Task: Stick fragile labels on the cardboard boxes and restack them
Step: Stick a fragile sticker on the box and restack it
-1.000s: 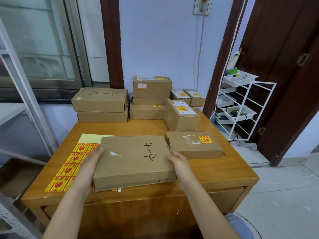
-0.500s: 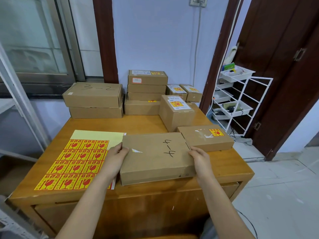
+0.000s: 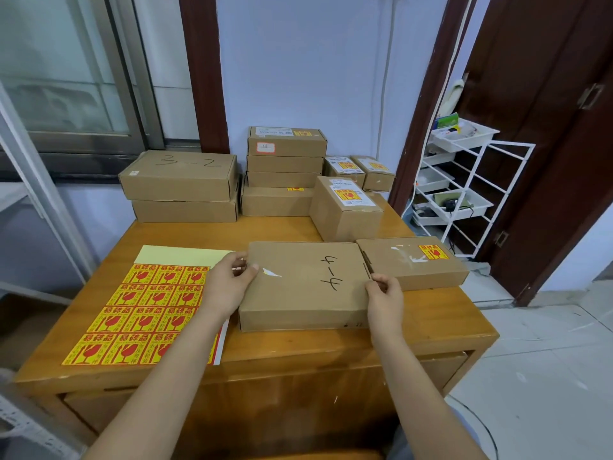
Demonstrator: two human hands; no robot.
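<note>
Where both hands (image 3: 306, 287) grip — box "4-4" (image 3: 303, 283).

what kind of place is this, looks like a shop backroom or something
Probably a small packing or mailroom corner in an office or home: stacked cardboard boxes on a wooden desk, a sheet of fragile labels, and a white wire rack.

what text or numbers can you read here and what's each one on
"4-4": handwritten on the held box.
"3-2": handwritten on the top left box.
Label sheet: red characters and a broken glass sign, too small to read.
White shipping labels on the back boxes: too small to read.
Red-bordered tag on the stack: blurred.
</note>
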